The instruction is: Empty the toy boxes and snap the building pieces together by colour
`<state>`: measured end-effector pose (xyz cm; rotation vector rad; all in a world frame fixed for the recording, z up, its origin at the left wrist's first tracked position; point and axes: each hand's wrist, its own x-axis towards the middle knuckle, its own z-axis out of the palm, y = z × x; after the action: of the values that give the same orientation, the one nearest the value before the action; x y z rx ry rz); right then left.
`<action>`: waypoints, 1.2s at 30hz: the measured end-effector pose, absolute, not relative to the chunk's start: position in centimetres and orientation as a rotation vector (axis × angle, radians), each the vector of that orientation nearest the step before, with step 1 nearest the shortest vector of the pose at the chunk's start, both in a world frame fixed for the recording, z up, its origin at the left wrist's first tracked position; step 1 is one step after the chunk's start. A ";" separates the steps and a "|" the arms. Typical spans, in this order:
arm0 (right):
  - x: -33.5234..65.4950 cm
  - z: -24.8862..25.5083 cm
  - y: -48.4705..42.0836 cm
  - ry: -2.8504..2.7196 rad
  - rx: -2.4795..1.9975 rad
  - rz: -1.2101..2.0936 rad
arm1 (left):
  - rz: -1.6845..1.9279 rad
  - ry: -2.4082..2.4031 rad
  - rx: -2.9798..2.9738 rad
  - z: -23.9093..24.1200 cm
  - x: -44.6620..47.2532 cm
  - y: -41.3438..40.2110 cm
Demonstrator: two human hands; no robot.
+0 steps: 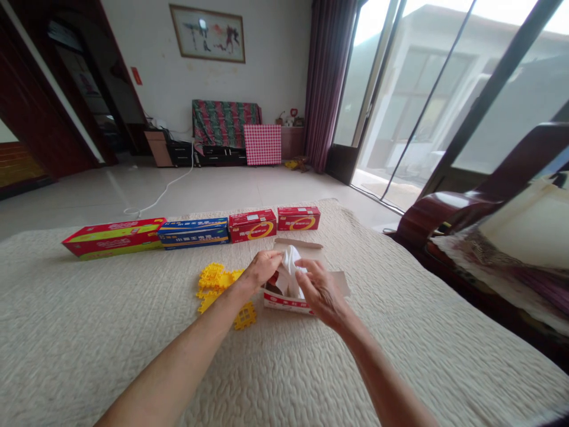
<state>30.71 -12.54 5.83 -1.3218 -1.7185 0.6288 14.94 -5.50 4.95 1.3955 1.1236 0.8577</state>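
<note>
An open red-and-white cardboard box stands in front of me with its flaps spread. White crumpled thin material, like a bag or cloth, rises out of it. My left hand is closed on the material's left side. At its right side, my right hand has thumb and fingertips bent in a pinch against it. What lies deeper in the box is mostly hidden. Yellow plastic interlocking pieces lie left of the box, partly covered by my left forearm.
Across the quilted cover stands a row of boxes: a long red-and-green box, a blue box and two red boxes. A dark wooden armrest stands at the right. Beyond the cover is a tiled floor.
</note>
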 end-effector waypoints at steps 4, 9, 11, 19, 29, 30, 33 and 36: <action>29.8 5.3 -12.8 -1.793 -1.322 0.501 | 0.846 1.082 1.258 5.6 14.8 -6.0; 30.5 5.7 -12.6 -1.801 -1.242 0.728 | 0.779 1.047 1.346 6.1 14.6 -6.4; 31.5 5.7 -12.1 -1.707 -1.270 0.811 | 0.757 1.029 1.275 6.2 14.2 -6.1; 34.0 5.8 -10.7 -1.396 -1.332 0.874 | 1.004 0.689 1.004 6.7 12.8 -4.7; 34.1 5.4 -10.7 -1.418 -1.569 0.587 | 0.942 1.261 1.633 6.0 13.6 -5.5; 34.0 5.1 -10.7 -1.499 -1.601 0.437 | 0.904 1.333 1.782 5.8 13.7 -5.7; 33.5 4.5 -10.7 -1.732 -1.664 0.172 | 0.785 1.422 2.150 5.3 13.8 -5.9; 33.1 4.5 -11.0 -1.898 -1.765 0.140 | 0.719 1.399 2.357 5.1 14.1 -6.0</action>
<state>33.11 -11.00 4.52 -1.7650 -1.8984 0.1404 14.06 -5.99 5.09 2.3571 1.3994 0.7186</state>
